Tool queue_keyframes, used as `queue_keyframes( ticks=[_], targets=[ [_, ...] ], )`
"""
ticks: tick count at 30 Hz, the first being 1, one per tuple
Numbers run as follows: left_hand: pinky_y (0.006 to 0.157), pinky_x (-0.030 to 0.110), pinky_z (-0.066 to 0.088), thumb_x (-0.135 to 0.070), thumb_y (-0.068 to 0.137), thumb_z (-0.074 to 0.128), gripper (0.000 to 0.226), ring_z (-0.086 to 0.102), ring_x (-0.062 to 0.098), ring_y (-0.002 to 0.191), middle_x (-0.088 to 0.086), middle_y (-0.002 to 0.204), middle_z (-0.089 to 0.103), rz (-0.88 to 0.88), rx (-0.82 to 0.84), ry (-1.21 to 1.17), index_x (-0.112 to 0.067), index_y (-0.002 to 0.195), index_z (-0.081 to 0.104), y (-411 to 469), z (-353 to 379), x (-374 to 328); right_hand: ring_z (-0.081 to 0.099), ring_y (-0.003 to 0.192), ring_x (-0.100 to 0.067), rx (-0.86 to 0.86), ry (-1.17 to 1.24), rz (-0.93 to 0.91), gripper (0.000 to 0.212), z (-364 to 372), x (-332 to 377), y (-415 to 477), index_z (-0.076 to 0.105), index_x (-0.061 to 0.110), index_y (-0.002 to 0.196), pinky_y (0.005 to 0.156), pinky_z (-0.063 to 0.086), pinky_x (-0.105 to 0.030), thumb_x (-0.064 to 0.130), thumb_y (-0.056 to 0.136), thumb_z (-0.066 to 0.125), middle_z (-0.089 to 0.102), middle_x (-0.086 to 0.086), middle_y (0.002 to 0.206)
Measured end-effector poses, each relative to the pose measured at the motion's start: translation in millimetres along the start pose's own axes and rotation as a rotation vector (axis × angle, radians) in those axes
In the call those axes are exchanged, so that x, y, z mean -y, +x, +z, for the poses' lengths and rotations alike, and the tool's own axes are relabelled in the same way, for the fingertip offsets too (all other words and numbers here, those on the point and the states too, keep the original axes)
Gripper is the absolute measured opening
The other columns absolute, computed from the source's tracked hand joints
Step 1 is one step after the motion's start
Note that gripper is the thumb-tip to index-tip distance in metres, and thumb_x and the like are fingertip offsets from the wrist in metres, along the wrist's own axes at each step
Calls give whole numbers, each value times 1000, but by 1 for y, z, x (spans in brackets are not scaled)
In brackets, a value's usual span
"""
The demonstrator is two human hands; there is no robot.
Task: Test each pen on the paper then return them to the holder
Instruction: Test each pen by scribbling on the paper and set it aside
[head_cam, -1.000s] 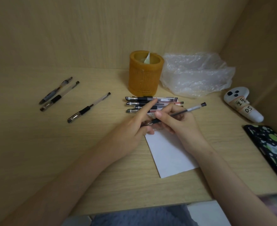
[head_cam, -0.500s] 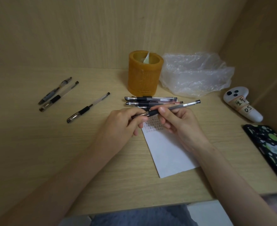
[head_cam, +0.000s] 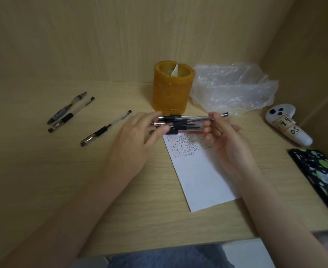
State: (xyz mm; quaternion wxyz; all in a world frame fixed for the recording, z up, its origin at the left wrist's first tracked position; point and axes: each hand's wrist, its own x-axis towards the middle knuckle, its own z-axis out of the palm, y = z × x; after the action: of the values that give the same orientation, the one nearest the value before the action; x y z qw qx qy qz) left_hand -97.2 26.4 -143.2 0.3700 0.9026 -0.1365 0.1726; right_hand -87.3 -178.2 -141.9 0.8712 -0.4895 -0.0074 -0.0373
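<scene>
The person's right hand [head_cam: 224, 141] is pinching a slim clear-barrelled pen [head_cam: 199, 119] near its back end between thumb and forefinger, with the other fingers curling loosely underneath. The pen is hanging almost level just above the pale wooden desk [head_cam: 43, 171]. Its dark end cap is poking out to the right of the fingertips, and its front end is running off toward the left hand [head_cam: 136, 140]. That hand is reaching in with its fingers half bent at the pen's tip end, but it is blurred and I cannot tell whether it is gripping anything.

Beneath the held pen, a cluster of black-and-clear pens [head_cam: 175, 118] is lying side by side between the two hands. They are sitting at the top edge of a white sheet of paper [head_cam: 202, 176], whose upper part is carrying rows of small black and red marks. Just behind the cluster, an orange cylindrical holder [head_cam: 172, 93] is standing upright with a white scrap showing inside its rim.

Three more black-gripped pens [head_cam: 105, 128] are lying well apart on the left side of the desk. To the right of the holder, a crumpled clear plastic bag [head_cam: 234, 88], a white labelled controller [head_cam: 287, 124] and a dark spotted phone [head_cam: 321, 176] are resting.
</scene>
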Motion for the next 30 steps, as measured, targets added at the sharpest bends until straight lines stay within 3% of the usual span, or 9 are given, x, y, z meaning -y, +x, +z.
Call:
queue_keyframes(
  ticks=[4,9,11,14,16,18,19,26,30],
  targets=[
    [99,35,29,-19,93,49,32,44,24,115,5,122,54,-49,-168,268,-17,124,55,4,-6,21,68,67,-13,-19,17,22,15,0,0,0,60,-1,101,58,55,-18,9,94,52,70,-11,79],
    [103,42,28,0,89,44,50,39,33,123,14,135,43,-251,-55,534,-12,137,38,3,-9,33,68,101,-30,-6,24,43,12,4,0,0,52,-3,106,77,57,-28,1,95,47,66,-27,111],
    [99,43,32,2,89,41,52,42,34,120,16,134,44,-289,-18,569,-11,139,35,3,-11,33,65,107,-33,-3,10,44,16,5,0,-2,47,-3,110,84,57,-32,-3,95,46,62,-29,118],
    [92,42,38,6,85,42,55,47,35,113,18,128,48,-288,14,611,-9,138,34,3,-14,32,65,107,-34,22,-57,43,8,8,2,-5,48,-1,101,88,56,-34,-5,95,45,61,-30,120],
    [91,42,39,9,83,43,57,46,35,112,18,126,49,-276,-1,598,-8,137,35,3,-16,33,65,106,-34,24,-55,46,15,10,3,-7,43,-1,109,86,56,-34,-6,95,44,59,-33,121],
    [90,41,39,11,82,45,59,45,34,111,19,125,48,-272,-18,559,-8,137,36,2,-17,32,66,104,-34,2,-28,50,48,9,2,-7,22,-3,138,84,57,-33,-6,95,44,60,-32,119],
    [89,41,39,12,82,46,60,45,34,109,18,125,47,-267,-29,534,-8,137,36,2,-18,31,67,102,-33,-5,-26,51,57,9,2,-7,15,-4,143,82,57,-32,-5,95,45,62,-31,117],
    [82,38,50,18,78,53,67,56,25,95,12,124,43,-68,-149,264,-12,136,38,3,-15,22,70,78,-21,85,-141,70,34,8,-1,-9,47,-9,128,71,58,-24,-3,95,44,71,-19,98],
    [86,24,50,9,81,59,59,57,6,93,3,120,47,110,-157,34,-14,132,44,4,-10,6,65,67,-17,153,-204,69,34,11,-2,-12,55,-4,122,66,56,-24,8,90,53,70,-16,88]
  ],
)
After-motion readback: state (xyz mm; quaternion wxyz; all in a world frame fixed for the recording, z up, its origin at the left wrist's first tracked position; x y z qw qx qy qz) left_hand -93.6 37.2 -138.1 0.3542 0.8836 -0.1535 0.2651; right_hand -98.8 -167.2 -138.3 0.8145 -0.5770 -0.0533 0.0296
